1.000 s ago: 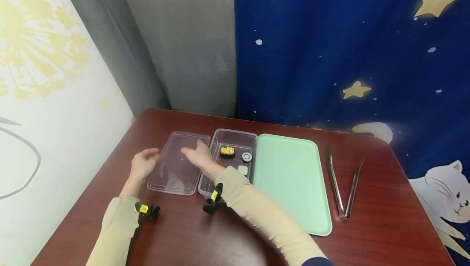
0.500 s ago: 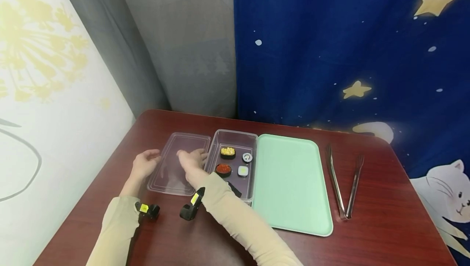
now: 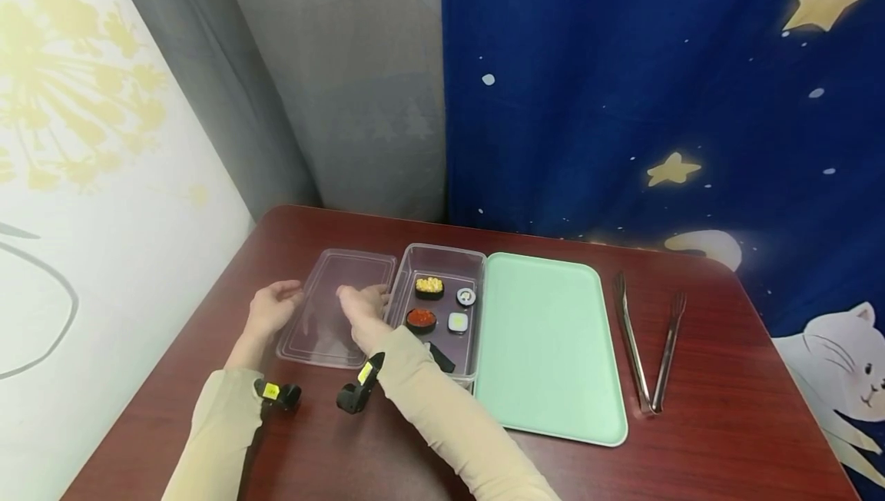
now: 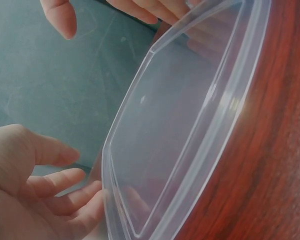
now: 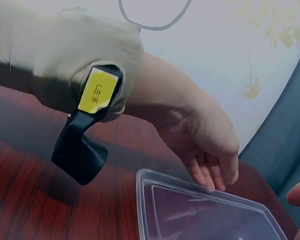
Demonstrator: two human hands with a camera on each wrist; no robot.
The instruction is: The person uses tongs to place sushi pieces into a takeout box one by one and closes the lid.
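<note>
A clear plastic lid lies flat on the table, left of a clear plastic box. My left hand is at the lid's left edge; in the left wrist view its fingertips meet the rim, thumb held apart. On the opposite side my right hand is over the lid's right edge, fingers pointing toward the box wall. Inside the box are a yellow-topped sushi, a red-topped sushi, a round sushi roll and a squarish white roll. A black piece is partly hidden by my right sleeve.
A pale green tray lies right beside the box. Farther right, metal tongs lie spread on the brown table. Curtains hang behind the table, and a white patterned wall stands at the left.
My right hand has moved left from the box to the lid's right edge, uncovering the red-topped sushi and the black piece. My left hand and the lid have stayed nearly still.
</note>
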